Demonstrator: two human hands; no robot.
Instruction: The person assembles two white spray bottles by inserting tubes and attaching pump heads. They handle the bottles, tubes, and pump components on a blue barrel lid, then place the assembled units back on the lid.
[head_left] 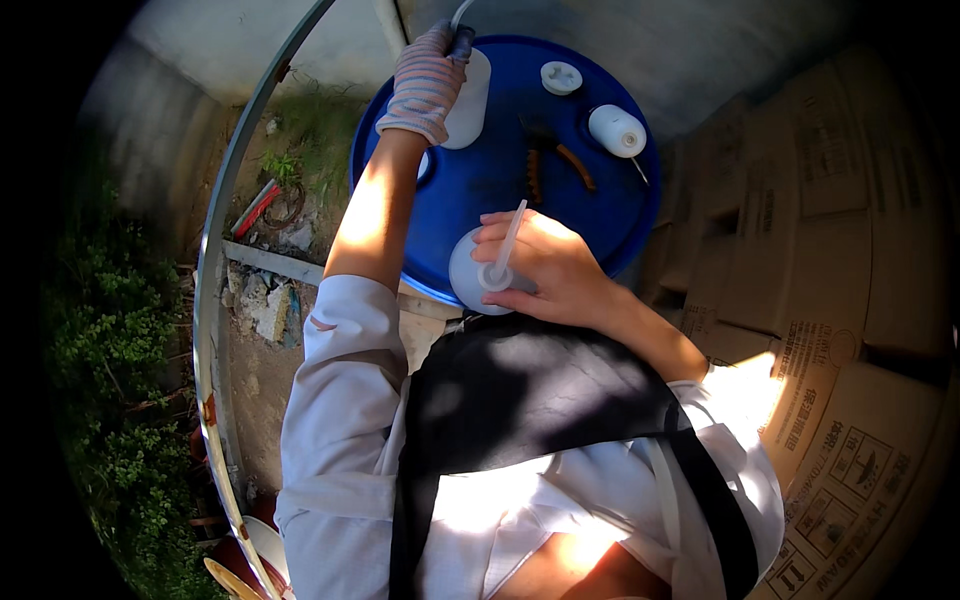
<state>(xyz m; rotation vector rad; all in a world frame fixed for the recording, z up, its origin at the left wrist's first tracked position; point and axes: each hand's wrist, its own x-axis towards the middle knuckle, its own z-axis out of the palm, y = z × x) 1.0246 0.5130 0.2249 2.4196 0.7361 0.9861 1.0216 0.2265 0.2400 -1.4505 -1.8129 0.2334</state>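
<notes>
My left hand point(425, 88) wears a striped knit glove with dark fingertips. Its fingers are closed at the far end of a white bottle point(470, 112), and a thin pale tube rises beyond them; the grip itself is partly hidden. Nearer to me, my bare right hand point(545, 262) wraps round a translucent squeeze bottle point(466, 270) with a pointed nozzle sticking up between thumb and fingers. This bottle stands at the near edge of a blue drum point(480, 205). Pliers point(556, 160) with orange-brown handles lie on the drum top.
Toward the drum's far right are a white cap point(561, 78) and a white cylindrical container point(617, 132). Stacked cardboard boxes point(830, 300) rise on the right. A curved metal rail point(207, 300) runs along the left, with green plants point(110, 370) and rubble beyond it.
</notes>
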